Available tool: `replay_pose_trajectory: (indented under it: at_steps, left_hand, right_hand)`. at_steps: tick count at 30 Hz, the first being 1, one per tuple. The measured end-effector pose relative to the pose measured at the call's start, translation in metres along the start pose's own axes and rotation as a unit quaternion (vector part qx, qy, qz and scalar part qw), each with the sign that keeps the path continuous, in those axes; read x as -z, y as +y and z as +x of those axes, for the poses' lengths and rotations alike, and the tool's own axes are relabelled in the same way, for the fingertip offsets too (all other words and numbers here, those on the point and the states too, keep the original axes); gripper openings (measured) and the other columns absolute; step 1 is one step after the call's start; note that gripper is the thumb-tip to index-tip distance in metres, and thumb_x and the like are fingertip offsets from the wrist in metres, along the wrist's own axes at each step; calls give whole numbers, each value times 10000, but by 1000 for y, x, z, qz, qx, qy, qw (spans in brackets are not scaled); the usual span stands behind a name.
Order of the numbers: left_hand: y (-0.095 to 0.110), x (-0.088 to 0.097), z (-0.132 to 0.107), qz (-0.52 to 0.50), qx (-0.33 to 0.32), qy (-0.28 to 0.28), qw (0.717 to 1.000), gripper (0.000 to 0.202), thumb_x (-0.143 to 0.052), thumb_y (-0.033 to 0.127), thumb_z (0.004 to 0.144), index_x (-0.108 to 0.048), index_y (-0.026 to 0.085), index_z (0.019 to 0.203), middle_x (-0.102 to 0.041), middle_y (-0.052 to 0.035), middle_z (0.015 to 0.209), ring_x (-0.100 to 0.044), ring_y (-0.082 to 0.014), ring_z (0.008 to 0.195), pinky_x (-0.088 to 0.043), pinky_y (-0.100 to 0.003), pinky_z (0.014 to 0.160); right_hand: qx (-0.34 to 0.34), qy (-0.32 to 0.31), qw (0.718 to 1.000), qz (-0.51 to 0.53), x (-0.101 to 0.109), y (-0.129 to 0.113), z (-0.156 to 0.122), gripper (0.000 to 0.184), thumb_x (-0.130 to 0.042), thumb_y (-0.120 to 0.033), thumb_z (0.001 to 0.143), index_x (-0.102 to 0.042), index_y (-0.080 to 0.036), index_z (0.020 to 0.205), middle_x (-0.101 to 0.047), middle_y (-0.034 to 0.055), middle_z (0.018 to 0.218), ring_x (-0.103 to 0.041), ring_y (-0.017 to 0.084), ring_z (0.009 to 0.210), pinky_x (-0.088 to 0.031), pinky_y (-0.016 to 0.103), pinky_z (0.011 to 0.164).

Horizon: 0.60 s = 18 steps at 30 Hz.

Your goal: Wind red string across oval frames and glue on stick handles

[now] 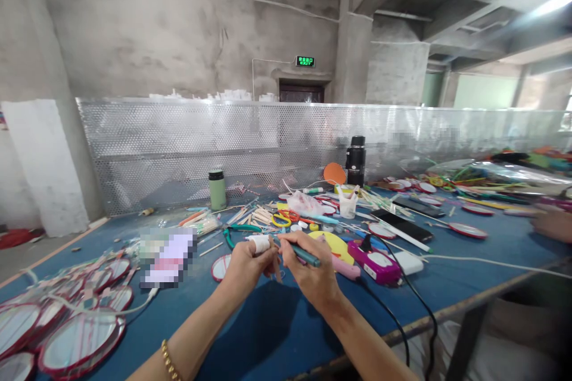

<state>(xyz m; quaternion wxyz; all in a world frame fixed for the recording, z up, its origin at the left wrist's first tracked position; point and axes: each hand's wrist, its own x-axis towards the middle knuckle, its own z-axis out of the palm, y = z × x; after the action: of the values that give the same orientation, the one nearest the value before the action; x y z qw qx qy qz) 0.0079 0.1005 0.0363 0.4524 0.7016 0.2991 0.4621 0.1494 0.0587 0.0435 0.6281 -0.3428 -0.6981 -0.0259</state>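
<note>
My left hand (246, 266) is closed, its bandaged finger sticking up, and it pinches a small wooden stick (276, 266) that points downward. My right hand (307, 271) is closed round a teal pen-like tool (304, 253), whose near end meets the stick between both hands. Both hands hover just above the blue table (250, 333). A gold bracelet (170, 361) sits on my left wrist. Behind my hands lie teal-handled pliers (239, 231) and a yellow disc (333, 244).
Round red-rimmed mirrors (75, 342) are heaped at the left. A pink device (374, 262) with a black cable lies right of my hands. A green flask (217, 189), black flask (356, 161), white cup (347, 202), phone (404, 226) and sticks stand behind. Another person's hand (554, 225) shows far right.
</note>
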Motion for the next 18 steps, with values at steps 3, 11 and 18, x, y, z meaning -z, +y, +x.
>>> replay_pose_trajectory:
  at_steps: [3,11,18]
  left_hand:
    - [-1,0,0,-4,-2,-5,1000,349,-654,457,764,-596,144,621,-602,-16,516,-517,-120,475,-429,-224,488]
    - [0,0,0,-4,0,-2,1000,395,-668,502,759,-600,143,608,-612,-23,522,-526,-125,483,-432,-226,490]
    - [-2,0,0,3,3,0,1000,414,-655,513,761,-601,137,598,-603,-26,510,-511,-119,476,-424,-227,495]
  right_hand:
    - [3,2,1000,-1,0,0,0,134,-562,-171,896,-688,-185,852,-711,18,764,-668,140,696,-504,230,716]
    - [11,-1,1000,-10,0,3,-1,127,-569,-166,895,-688,-187,855,-707,16,768,-661,137,703,-495,231,722]
    - [6,-9,1000,-3,1,2,-2,127,-571,-174,899,-691,-195,865,-707,5,772,-655,129,697,-497,225,718]
